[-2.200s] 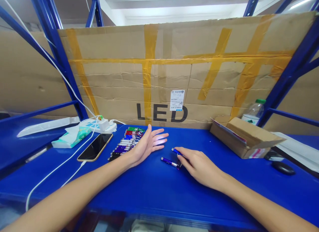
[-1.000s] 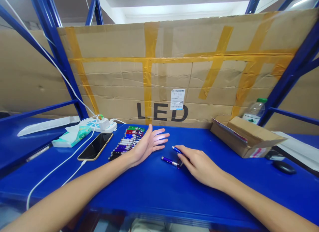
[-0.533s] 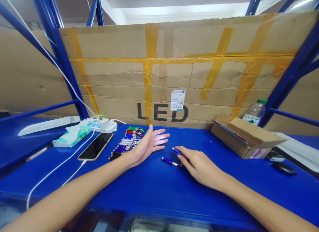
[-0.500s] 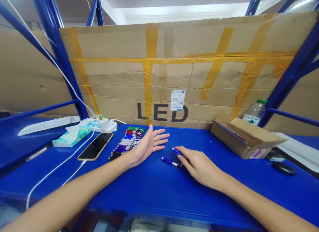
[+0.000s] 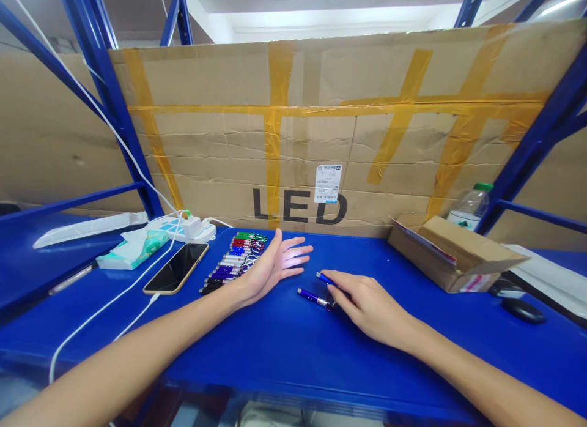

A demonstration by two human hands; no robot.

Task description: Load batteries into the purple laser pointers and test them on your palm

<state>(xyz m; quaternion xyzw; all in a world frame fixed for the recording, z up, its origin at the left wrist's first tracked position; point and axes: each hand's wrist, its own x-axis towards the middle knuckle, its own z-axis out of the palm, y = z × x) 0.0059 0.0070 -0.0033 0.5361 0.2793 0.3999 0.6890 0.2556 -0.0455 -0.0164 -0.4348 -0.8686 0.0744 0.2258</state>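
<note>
In the head view, my right hand [image 5: 367, 301] pinches a blue mini flashlight [image 5: 324, 278] between thumb and fingers, its tip pointing left. A whitish-violet glow falls on the fingers of my left hand [image 5: 277, 268], which is held up open with the palm toward the flashlight and nothing in it. Below the held one, a purple mini flashlight [image 5: 312, 297] lies on the blue table [image 5: 275, 353], its strap end near my right fingertips. Behind my left wrist is a row of several mini flashlights [image 5: 233, 260] in green, red, blue, silver, purple and black, partly hidden by that hand.
To the left are a phone [image 5: 177, 269] on a white cable, a tissue pack [image 5: 132, 249] and a power strip [image 5: 195, 231]. An opened cardboard box [image 5: 454, 256], a bottle [image 5: 472, 204] and a black mouse [image 5: 523, 309] are at right. A large carton [image 5: 220, 164] stands behind.
A bright glow from the blue mini flashlight now shows on my left fingers, where none showed before. Both hands stay almost in place.
</note>
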